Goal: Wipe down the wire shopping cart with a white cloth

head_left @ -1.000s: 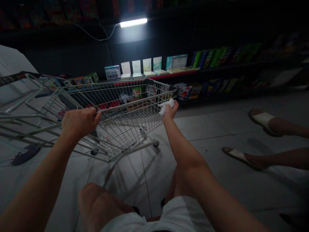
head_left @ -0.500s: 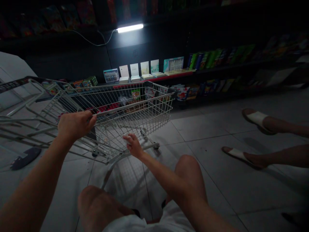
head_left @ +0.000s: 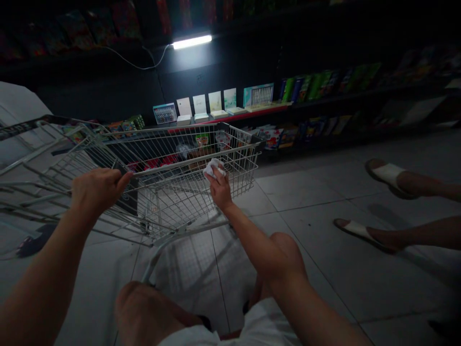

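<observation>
A wire shopping cart (head_left: 180,187) stands in front of me, its basket reaching to the right. My left hand (head_left: 97,190) is closed around the cart's upper side rail, near the handle end. Against the wire side wall, toward the front of the basket, my right hand (head_left: 220,187) presses a crumpled white cloth (head_left: 213,169), which could also be a wipe. The fingers of that hand are bent over the cloth. Part of the cloth is hidden under them.
Behind the cart runs a dark shelf (head_left: 266,109) with upright books and boxes, lit by a tube lamp (head_left: 192,42). At the right another person's feet in sandals (head_left: 389,175) are on the tiled floor (head_left: 306,269). More carts are nested at the left.
My right hand has moved up and to the right with the cloth, from the lower side wires to near the top rail. My left hand and the cart have shifted slightly left.
</observation>
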`<state>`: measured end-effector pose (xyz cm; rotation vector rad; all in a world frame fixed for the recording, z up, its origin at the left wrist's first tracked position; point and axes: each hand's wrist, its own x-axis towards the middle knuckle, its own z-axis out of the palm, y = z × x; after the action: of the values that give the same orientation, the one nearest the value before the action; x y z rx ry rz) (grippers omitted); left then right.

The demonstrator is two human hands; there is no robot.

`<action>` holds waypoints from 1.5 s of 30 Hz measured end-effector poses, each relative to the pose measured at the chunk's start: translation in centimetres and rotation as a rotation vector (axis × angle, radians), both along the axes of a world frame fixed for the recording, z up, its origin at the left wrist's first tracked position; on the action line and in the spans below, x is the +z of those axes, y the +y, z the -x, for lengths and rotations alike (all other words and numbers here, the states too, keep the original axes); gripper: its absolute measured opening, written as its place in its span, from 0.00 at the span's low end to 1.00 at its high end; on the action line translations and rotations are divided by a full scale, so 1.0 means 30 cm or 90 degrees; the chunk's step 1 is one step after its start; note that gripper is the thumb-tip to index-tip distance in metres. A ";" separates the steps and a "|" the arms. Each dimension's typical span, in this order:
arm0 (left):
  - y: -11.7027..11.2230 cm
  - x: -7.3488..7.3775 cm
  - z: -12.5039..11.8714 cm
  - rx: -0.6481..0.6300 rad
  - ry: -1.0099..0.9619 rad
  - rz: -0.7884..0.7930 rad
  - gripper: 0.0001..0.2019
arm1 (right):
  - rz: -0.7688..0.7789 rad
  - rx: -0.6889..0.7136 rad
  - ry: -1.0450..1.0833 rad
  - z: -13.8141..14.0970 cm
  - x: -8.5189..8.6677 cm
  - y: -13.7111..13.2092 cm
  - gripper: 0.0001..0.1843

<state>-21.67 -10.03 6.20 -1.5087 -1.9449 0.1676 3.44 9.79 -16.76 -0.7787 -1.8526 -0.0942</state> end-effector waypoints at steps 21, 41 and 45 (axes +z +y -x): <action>0.362 -0.113 -0.345 -0.138 -0.137 -0.033 0.24 | -0.031 0.015 -0.007 0.110 0.177 0.009 0.27; 0.221 -0.129 -0.295 -0.171 -0.116 -0.029 0.23 | -0.144 0.012 -0.089 -0.125 0.262 0.017 0.21; 0.173 -0.133 -0.268 -0.165 -0.105 -0.027 0.25 | -0.042 -0.141 -0.006 -0.396 0.175 0.125 0.23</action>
<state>-13.64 -4.84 2.20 -1.7764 -1.8420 -0.1143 15.31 13.53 -11.52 -0.9365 -1.7579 -0.2995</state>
